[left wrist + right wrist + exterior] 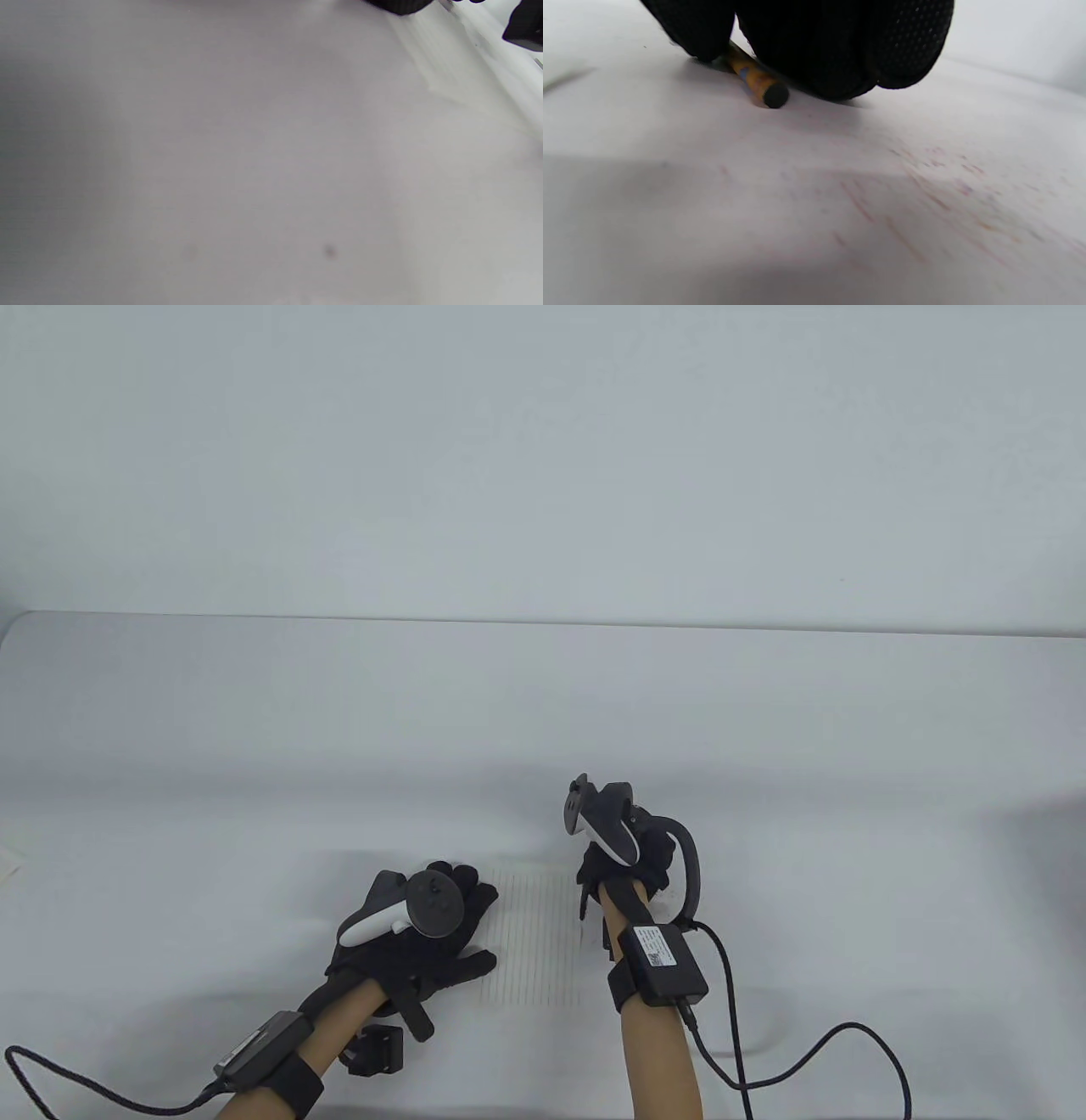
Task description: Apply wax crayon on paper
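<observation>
Forearms: your two arms enter from the table view's bottom edge, each with a black wrist box and a cable trailing off it.
Left hand (416,929): your gloved palm lies flat on the paper's left part, fingers spread and extended, gripping nothing; its tracker sits on the back.
Paper (534,937): a ruled sheet lying flat on the table (254,712), between your hands; faint lines run across it.
Right hand (624,869): your fingers are curled down at the paper's right edge, tracker uppermost.
Crayon (757,80): in the right wrist view, an orange-yellow stick with bluish print and a dark blunt end, lying low against the white surface; your right fingers (840,46) close over it from above, grasping it.
Surface marks: faint reddish and orange streaks show on the white surface nearer the right wrist camera.
Left wrist view: mostly blurred pale surface; dark glove parts appear only at the top right corner.
Clip (377,1048): a small black piece rests on the table just beside your left wrist.
</observation>
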Demonstrator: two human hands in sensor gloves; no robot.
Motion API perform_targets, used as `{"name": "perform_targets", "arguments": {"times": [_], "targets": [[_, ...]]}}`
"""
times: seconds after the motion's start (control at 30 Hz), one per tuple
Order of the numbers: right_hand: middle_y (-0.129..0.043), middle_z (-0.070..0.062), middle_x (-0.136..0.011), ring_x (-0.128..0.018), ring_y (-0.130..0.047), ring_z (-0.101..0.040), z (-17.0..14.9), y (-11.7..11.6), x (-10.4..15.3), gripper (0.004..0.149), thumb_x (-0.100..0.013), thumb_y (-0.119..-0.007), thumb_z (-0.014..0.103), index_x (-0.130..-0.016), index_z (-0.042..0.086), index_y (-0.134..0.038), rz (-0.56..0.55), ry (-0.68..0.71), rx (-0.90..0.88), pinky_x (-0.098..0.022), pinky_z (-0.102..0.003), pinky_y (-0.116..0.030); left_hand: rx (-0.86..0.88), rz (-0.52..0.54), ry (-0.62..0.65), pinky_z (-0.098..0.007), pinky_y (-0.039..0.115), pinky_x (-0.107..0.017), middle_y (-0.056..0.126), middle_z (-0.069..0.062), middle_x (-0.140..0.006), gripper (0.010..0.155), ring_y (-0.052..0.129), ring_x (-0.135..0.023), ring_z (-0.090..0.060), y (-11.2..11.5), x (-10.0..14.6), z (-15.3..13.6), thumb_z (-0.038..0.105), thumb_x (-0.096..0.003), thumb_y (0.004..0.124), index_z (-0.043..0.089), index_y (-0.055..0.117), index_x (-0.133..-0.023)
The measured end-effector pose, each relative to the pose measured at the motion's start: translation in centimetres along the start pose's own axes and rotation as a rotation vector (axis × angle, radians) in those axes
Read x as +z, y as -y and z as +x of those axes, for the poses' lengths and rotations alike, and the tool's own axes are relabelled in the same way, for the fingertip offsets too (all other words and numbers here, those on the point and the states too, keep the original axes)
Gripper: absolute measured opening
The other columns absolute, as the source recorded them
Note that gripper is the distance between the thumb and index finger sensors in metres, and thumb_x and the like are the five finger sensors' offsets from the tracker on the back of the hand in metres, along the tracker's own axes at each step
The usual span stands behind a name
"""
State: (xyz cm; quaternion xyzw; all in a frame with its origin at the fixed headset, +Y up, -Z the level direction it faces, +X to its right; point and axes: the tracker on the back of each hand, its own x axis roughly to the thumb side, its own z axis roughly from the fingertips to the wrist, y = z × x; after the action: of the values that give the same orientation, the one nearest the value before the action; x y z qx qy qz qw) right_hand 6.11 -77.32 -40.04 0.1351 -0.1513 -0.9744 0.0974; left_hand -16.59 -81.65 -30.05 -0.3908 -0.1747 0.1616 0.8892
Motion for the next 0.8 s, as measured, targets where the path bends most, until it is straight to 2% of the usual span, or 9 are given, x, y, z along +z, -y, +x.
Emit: {"name": "perform_targets", "arguments": {"times": [0.2, 0.37, 0.57, 0.67, 0.73, 0.8], "targets": [[-0.081, -0.014, -0.081, -0.063, -0.087, -0.026, 0.9, 0.3, -0.4, 0.041, -0.053, -0.073, 0.033, -0.089, 0.013, -0.072, 0.007, -0.049, 0.046, -0.049, -0.042, -0.077, -0.004, 0.000, -0.002, -0.051, -0.033, -0.060, -0.036, 0.019, -0.105, 0.081, -0.043, -0.096, -0.014, 0.0, 0.0, 0.0, 0.064, -0.0566, 0.045, 0.047, -0.020, -0.101], [-0.086, -0.012, -0.076, -0.060, -0.091, -0.024, 0.7, 0.6, -0.7, 0.041, -0.051, -0.076, 0.037, -0.085, 0.014, -0.077, -0.021, -0.020, 0.086, -0.046, -0.041, -0.081, -0.004, 0.000, -0.002, -0.051, -0.033, -0.060, -0.036, 0.019, -0.105, 0.081, -0.043, -0.096, -0.013, 0.0, 0.0, 0.0, 0.064, -0.0567, 0.046, 0.047, -0.020, -0.101], [-0.088, -0.004, -0.079, -0.062, -0.094, -0.021, -1.1, 0.7, -0.5, 0.038, -0.049, -0.075, 0.042, -0.081, 0.020, -0.077, -0.029, 0.034, -0.045, -0.047, -0.041, -0.083, -0.022, 0.019, -0.007, -0.052, -0.030, -0.062, -0.033, 0.018, -0.106, 0.081, -0.040, -0.097, -0.015, 0.0, 0.0, 0.1, 0.064, -0.0561, 0.046, 0.046, -0.018, -0.102], [-0.088, -0.006, -0.082, -0.063, -0.096, -0.023, -2.0, 0.7, 0.3, 0.037, -0.050, -0.074, 0.041, -0.080, 0.019, -0.075, -0.040, 0.059, -0.118, -0.047, -0.041, -0.083, -0.042, 0.040, -0.013, -0.053, -0.028, -0.064, -0.031, 0.017, -0.108, 0.082, -0.037, -0.099, -0.017, -0.1, 0.1, 0.2, 0.064, -0.0555, 0.047, 0.046, -0.016, -0.103], [-0.090, -0.009, -0.080, -0.058, -0.100, -0.022, -2.5, 0.8, 0.9, 0.038, -0.049, -0.075, 0.041, -0.080, 0.018, -0.075, -0.056, 0.070, -0.136, -0.044, -0.039, -0.085, -0.052, 0.050, -0.016, -0.053, -0.027, -0.066, -0.030, 0.016, -0.109, 0.082, -0.036, -0.100, -0.017, -0.1, 0.1, 0.3, 0.064, -0.0550, 0.048, 0.045, -0.015, -0.104], [-0.093, -0.010, -0.073, -0.050, -0.102, -0.015, -2.9, 1.0, 1.6, 0.039, -0.048, -0.076, 0.040, -0.081, 0.018, -0.075, -0.084, 0.091, -0.143, -0.039, -0.035, -0.087, -0.056, 0.060, -0.012, -0.045, -0.028, -0.067, -0.031, 0.018, -0.107, 0.083, -0.037, -0.099, -0.013, -0.2, 0.0, 0.4, 0.063, -0.0547, 0.050, 0.044, -0.014, -0.104]]}}
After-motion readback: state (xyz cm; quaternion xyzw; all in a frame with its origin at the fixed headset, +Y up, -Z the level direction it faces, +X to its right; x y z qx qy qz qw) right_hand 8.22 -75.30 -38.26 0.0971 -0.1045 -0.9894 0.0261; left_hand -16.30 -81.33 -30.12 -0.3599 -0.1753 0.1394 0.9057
